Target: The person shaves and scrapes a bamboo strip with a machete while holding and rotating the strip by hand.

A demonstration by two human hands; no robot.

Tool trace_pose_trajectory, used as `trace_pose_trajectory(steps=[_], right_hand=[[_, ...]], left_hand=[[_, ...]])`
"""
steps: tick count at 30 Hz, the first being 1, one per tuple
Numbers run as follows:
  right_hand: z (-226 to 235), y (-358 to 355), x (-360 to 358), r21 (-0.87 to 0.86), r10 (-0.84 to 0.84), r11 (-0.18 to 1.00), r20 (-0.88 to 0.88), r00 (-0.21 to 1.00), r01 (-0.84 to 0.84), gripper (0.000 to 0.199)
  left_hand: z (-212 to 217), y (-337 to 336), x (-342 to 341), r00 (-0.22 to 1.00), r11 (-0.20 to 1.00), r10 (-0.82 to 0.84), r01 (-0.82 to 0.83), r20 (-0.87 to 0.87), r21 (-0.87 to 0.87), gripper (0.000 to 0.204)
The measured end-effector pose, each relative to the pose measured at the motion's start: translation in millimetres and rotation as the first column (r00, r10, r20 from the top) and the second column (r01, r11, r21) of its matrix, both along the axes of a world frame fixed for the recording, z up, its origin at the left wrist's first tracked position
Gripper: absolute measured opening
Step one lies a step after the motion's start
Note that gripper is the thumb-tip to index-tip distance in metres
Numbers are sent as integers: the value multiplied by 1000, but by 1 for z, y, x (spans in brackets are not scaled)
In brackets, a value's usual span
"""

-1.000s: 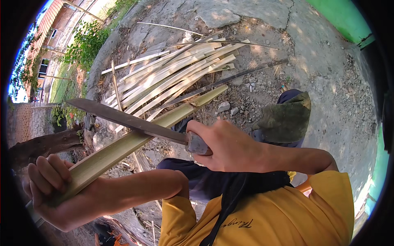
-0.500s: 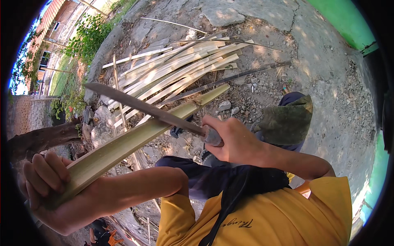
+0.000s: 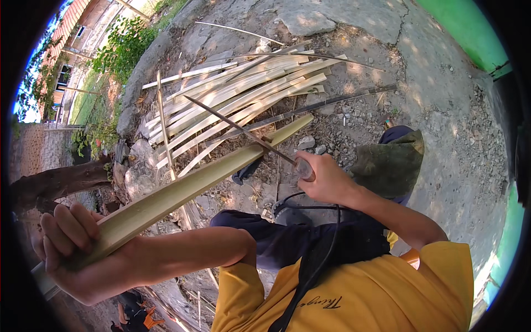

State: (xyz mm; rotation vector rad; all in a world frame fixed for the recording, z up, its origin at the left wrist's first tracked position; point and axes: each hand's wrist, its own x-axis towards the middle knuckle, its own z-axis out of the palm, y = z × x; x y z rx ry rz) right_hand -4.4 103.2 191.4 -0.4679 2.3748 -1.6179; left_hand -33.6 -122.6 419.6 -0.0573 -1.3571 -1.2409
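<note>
My left hand (image 3: pixel 74 243) is wrapped round the lower end of a long split bamboo piece (image 3: pixel 182 191), pale green and hollowed like a trough. It slants up and to the right across the view. Closed round the round handle of a machete is my right hand (image 3: pixel 326 180). The machete (image 3: pixel 232 124) points up and to the left, its dark blade seen nearly edge-on. The blade crosses the bamboo near a brownish node toward its far end. Beyond it, a heap of split bamboo strips (image 3: pixel 238 91) lies on the ground.
A dark cloth (image 3: pixel 390 163) covers my right knee. Thin dark bamboo slats (image 3: pixel 343 97) lie by the heap. Small stones (image 3: pixel 306 143) and gravel dot the ground. At the left is a thick log (image 3: pixel 61 182); at the upper right, a green wall (image 3: pixel 470 33).
My right hand has moved a little right, and the machete has turned from showing its flat side to nearly edge-on at the node. The left hand and bamboo have shifted slightly.
</note>
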Motion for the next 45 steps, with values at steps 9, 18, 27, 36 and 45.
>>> trace_pose_trajectory(steps=[9, 18, 27, 36, 45], right_hand=[[62, -28, 0, -7, 80, 997, -165, 983, -82, 37], [0, -13, -4, 48, -79, 996, 58, 995, 76, 38], [-56, 24, -10, 302, -168, 945, 109, 980, 128, 29], [-12, 3, -9, 149, -147, 980, 113, 983, 129, 33], [13, -4, 0, 49, 0, 999, -34, 999, 1, 40]], left_hand=[[-1, 12, -4, 992, 992, 123, -123, 3, 1, 19], [-4, 15, -23, 971, 967, 224, -210, -88, 145, 12], [-7, -50, 10, 972, 972, -233, 231, -36, -32, 13], [-4, -53, -6, 844, 835, -537, 534, 11, -132, 21], [-1, -16, 12, 991, 992, -129, 129, 26, -3, 24]])
